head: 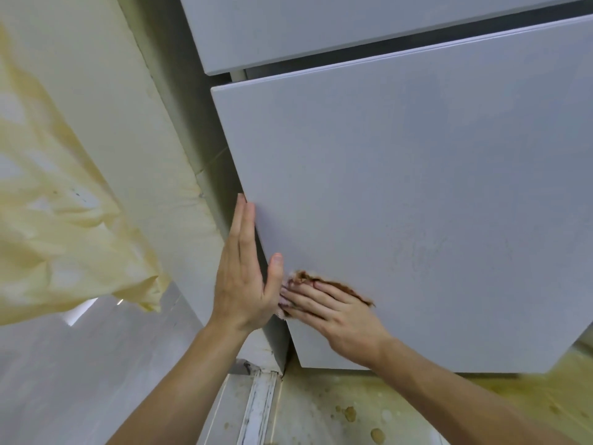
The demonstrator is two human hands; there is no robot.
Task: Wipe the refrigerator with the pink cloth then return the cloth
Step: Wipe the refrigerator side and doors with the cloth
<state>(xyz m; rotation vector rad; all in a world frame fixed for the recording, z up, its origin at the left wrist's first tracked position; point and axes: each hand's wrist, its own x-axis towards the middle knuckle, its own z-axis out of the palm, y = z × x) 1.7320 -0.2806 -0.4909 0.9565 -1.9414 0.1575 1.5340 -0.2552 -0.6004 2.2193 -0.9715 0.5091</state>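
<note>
– So, what is your right grip doing now?

– My right grip (333, 316) lies flat with straight fingers. It presses the pink cloth (302, 277) on the fridge door (401, 203). It is not curled round the cloth, it just pushes it on the door.

– Can you see much of the cloth?

– Only a little. Most of it hides under my fingers. A pink fringe peeks out by the fingertips, and a brownish edge shows just above them.

– Where on the door is it?

– Low down, near the left bottom corner of the lower door.

– And your left grip?

– My left grip (244, 277) is open too and holds nothing. Its straight fingers lie along the door's left edge. The thumb touches the front, just beside the cloth. I think it steadies the door.

– How far along are you?

– In the middle of the wiping, I think. The door looks a bit streaky to the right of the cloth, but I cannot tell which parts are clean. The upper door (321, 27) sits above, and I cannot tell if it is wiped.

– What is left?

– Maybe more wiping, and then the cloth must go back. That is not done yet, and I cannot see the place where it belongs. I only see the stained floor (353, 412) below and a yellowish sheet (64, 220) hanging on the left.
</note>
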